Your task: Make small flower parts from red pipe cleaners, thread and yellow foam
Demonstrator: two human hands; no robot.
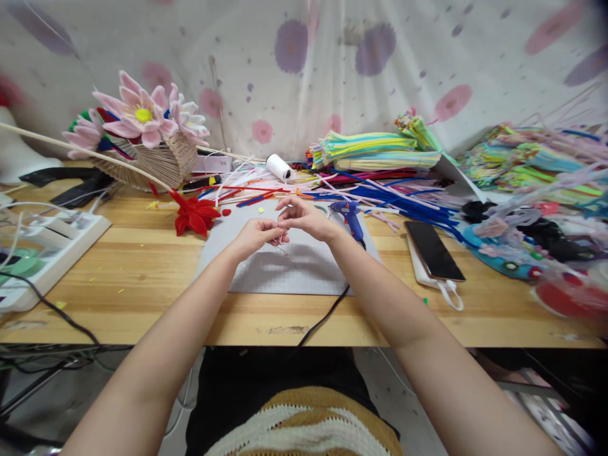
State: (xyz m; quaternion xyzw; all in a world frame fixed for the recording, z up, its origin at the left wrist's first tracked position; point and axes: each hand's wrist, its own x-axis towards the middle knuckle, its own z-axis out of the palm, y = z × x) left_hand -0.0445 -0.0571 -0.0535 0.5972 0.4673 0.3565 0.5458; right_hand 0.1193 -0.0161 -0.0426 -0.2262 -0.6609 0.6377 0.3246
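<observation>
Spanning the whole background, a pale curtain (190,38) printed with pink and purple flowers hangs behind a wooden table (142,272). On the tabletop, a heap of coloured stems (532,164) fills the far right, partly blurred, and a grey mat (308,275) lies in the middle. Behind the mat sit a pastel bundle of stems (380,144) and a loose spread of blue stems (403,204). Back left, a woven basket (183,158) carries large pink flowers (135,114); a white power strip (61,259) lies at the left edge.

Above the mat, 2 hands meet at the fingertips. The left hand (256,237) has its thumb and fingers pinched together on a thin white strand (284,239). The right hand (311,220) curves over from the other side, its thumb and forefinger reaching the left fingertips; whether it grips anything I cannot tell.

Right of the mat rests a dark-screened phone (434,250). A blue glue gun (350,218) lies just beyond the right wrist, a red flower (192,214) near the mat's left edge, and a white spool (278,167) behind the mat. Smallest is the white strand, hanging just below the joined fingertips, its details too fine to read.
</observation>
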